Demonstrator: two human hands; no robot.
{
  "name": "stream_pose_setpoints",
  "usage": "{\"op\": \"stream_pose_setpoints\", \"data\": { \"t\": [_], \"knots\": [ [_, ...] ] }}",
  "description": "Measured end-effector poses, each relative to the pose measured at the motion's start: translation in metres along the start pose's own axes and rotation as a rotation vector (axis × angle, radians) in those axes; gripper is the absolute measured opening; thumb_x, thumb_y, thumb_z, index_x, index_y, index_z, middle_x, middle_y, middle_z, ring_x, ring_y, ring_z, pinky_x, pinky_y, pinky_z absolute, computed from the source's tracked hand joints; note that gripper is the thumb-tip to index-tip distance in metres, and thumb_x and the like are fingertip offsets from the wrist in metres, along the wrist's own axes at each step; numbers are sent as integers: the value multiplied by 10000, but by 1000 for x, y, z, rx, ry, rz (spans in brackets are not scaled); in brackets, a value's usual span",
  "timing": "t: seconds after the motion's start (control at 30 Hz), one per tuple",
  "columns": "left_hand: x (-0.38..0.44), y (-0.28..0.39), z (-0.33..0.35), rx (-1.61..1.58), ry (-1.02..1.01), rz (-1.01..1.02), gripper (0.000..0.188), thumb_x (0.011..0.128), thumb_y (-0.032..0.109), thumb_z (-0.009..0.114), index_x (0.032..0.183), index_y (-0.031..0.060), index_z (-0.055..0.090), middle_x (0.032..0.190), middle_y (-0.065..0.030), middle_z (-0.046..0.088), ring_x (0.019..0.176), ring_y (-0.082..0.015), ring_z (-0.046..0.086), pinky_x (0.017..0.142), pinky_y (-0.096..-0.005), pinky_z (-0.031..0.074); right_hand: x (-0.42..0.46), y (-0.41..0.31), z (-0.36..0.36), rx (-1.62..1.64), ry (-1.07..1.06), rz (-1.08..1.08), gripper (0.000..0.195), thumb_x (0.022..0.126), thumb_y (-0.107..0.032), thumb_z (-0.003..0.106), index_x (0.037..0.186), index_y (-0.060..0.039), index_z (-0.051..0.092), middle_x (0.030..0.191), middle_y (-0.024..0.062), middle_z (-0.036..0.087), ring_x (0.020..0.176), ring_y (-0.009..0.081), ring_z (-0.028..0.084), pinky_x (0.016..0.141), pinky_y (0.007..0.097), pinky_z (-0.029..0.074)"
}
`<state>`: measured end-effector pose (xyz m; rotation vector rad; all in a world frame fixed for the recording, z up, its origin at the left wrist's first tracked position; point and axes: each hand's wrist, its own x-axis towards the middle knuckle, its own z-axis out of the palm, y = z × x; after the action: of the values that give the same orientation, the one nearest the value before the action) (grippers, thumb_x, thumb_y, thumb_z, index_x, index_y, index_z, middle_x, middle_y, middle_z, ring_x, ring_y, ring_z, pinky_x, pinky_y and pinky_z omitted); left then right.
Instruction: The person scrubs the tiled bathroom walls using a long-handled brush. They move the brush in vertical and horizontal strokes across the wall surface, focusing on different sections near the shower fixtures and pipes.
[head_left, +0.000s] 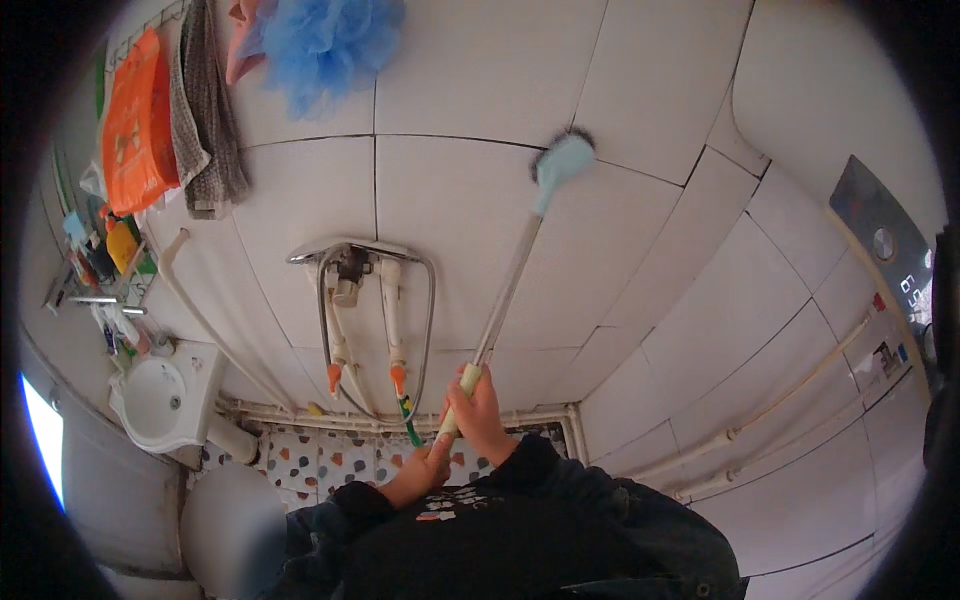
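A long-handled scrub brush (566, 159) with a light blue head and dark bristles is against the white wall tiles (465, 195), at a dark joint in the upper middle. Its metal pole runs down to a pale yellow-green grip. My right hand (478, 409) is closed around the upper part of that grip. Lower down, my left hand (421, 470) holds the grip's end. Left of the pole, a shower mixer (349, 274) with a looped metal hose is on the wall, above pipes with orange valve handles.
A white washbasin (154, 397) stands at left, below a shelf with bottles (120, 244). Above hang an orange bag (139, 135), a grey towel (206, 112) and a blue bath puff (326, 52). A water heater panel (881, 232) and wall pipes (787, 390) are at right.
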<state>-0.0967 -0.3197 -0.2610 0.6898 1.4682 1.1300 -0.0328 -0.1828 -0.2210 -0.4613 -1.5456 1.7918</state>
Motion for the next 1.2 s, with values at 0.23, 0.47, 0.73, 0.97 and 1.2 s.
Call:
{"op": "stream_pose_setpoints", "data": {
  "t": [0.23,0.47,0.73,0.97,1.2],
  "knots": [
    [7,-14,1,-64,31,-55,634,951,614,408,883,21,621,574,9,453,482,-111,412,452,-283,309,-1,26,-5,42,36,72,256,918,-83,530,1107,-52,361,737,72,523,496,169,553,470,312,487],
    [7,-9,-10,-166,-38,-98,601,947,618,411,776,64,568,563,7,440,467,-110,405,449,-283,311,2,10,4,22,31,43,266,902,-71,539,1108,-46,372,739,68,524,495,168,556,471,319,491],
    [21,-32,-5,-50,8,-68,645,940,638,397,752,47,574,585,-5,480,489,-127,440,465,-287,338,-1,31,-6,75,39,97,243,907,-43,507,1109,-53,372,730,66,518,515,168,559,489,317,496],
    [20,-19,0,137,27,25,658,936,649,388,739,52,582,591,-22,498,522,-161,479,489,-312,374,-6,5,-11,36,24,58,230,923,-63,498,1105,-75,359,729,67,503,553,157,543,520,338,495],
    [25,-10,-11,-107,-26,-3,601,952,637,354,667,115,444,552,-17,426,466,-160,420,442,-306,313,2,5,-9,-51,-45,41,232,923,-67,503,1108,-53,364,715,67,509,545,163,562,511,335,497]
  ]
}}
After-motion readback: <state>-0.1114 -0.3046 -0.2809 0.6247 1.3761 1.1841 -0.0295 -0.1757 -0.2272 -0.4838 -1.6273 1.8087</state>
